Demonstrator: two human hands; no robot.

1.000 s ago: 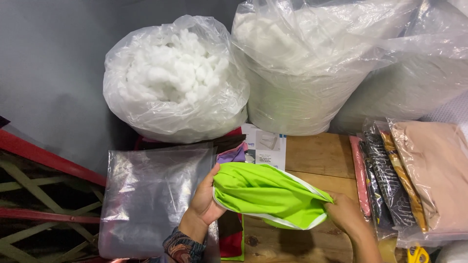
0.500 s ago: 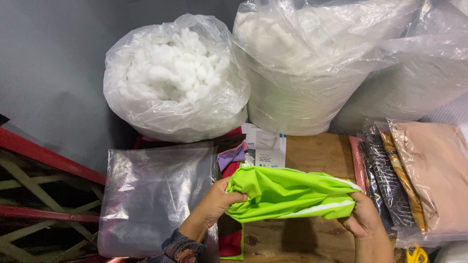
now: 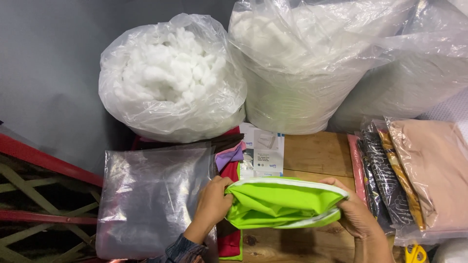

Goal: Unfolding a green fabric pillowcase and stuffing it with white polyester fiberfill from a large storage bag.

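A bright green fabric cover [image 3: 282,202] with a white zip edge is stretched between both hands above a wooden table [image 3: 319,153]. My left hand [image 3: 212,204] grips its left end, fingers curled over the edge. My right hand [image 3: 358,214] grips its right end, holding the zipped mouth spread apart. The cover's opening faces up toward me.
Three large clear bags of white stuffing stand behind: one open-topped [image 3: 170,78], two taller [image 3: 297,63] [image 3: 414,63]. A stack of flat clear plastic bags [image 3: 151,199] lies left. Folded fabrics in plastic sleeves [image 3: 419,175] lie right. Coloured cloths [image 3: 229,156], a printed card [image 3: 263,153] and yellow scissors [image 3: 414,254] are nearby.
The green cover went from bunched up to pulled wide between the hands, and its mouth now gapes. The right hand moved rightward, the left shifted slightly down.
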